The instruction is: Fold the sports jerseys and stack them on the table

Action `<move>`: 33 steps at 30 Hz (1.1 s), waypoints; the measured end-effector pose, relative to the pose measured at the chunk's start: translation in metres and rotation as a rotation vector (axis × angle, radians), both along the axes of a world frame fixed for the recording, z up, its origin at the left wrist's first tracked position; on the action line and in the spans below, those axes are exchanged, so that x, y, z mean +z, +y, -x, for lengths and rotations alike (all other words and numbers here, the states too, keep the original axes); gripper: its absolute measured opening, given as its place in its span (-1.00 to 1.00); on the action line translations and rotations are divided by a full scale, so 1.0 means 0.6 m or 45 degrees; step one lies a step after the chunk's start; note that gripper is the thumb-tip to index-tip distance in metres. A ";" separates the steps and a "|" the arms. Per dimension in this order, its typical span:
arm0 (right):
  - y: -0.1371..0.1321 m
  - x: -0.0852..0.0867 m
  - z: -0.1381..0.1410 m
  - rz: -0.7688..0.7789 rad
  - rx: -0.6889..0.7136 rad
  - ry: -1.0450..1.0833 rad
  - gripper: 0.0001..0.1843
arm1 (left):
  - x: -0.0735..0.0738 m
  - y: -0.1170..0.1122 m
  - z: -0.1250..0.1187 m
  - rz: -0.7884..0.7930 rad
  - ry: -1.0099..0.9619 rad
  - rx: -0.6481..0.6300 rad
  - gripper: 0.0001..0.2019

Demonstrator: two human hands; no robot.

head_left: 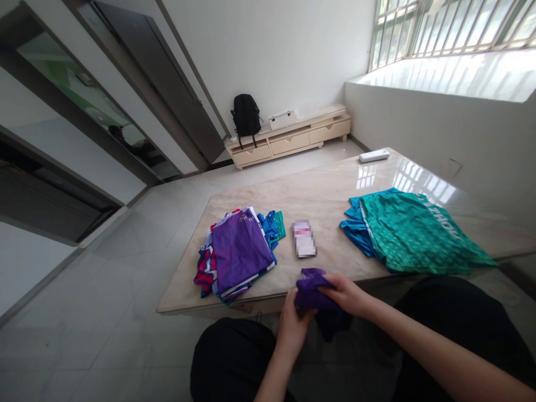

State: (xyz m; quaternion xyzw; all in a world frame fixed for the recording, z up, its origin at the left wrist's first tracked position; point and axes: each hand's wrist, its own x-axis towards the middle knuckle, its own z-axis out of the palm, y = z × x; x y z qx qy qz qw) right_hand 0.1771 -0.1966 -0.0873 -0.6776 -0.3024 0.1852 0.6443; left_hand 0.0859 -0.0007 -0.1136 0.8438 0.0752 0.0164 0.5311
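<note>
Bunching a purple garment (312,293) crosswise at the table edge (268,290); left hand (291,329), right hand (345,293) clenched on it.

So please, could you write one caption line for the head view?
Both hands, left hand and right hand, grip a purple garment at the marble table edge.

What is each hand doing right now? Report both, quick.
Left hand: closed on the lower edge of the purple garment.
Right hand: closed on the same purple garment, gripping its top at the table edge.
</note>
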 end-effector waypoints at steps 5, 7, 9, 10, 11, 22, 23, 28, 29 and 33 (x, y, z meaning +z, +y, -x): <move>-0.001 0.014 0.009 -0.070 0.377 0.345 -0.62 | 0.030 0.006 -0.010 0.249 -0.126 -0.096 -0.23; -0.007 0.015 0.006 -0.100 0.390 0.499 -0.60 | 0.042 0.009 -0.012 0.230 -0.106 -0.206 -0.45; -0.011 0.015 0.002 -0.121 0.387 0.590 -0.59 | 0.051 0.012 -0.010 0.241 -0.060 -0.227 -0.60; -0.013 0.015 -0.001 -0.129 0.376 0.613 -0.58 | 0.054 0.014 -0.009 0.260 -0.032 -0.204 -0.62; -0.014 0.015 -0.003 -0.136 0.354 0.621 -0.58 | 0.055 0.015 -0.007 0.289 -0.008 -0.167 -0.63; -0.023 -0.001 -0.006 0.371 0.443 0.267 -0.39 | 0.081 0.008 0.002 0.882 0.137 0.184 -0.56; -0.019 -0.011 -0.003 0.476 0.441 0.198 -0.38 | 0.084 0.006 0.004 0.929 0.177 0.163 -0.56; 0.010 -0.068 0.016 0.995 0.460 -0.217 -0.60 | 0.102 0.000 0.041 0.986 0.239 0.242 -0.53; 0.015 -0.077 0.021 1.064 0.456 -0.270 -0.66 | 0.106 0.002 0.058 0.967 0.231 0.282 -0.50; 0.022 -0.100 0.035 1.103 0.488 -0.308 -0.78 | 0.119 0.037 0.142 0.706 0.136 0.407 -0.46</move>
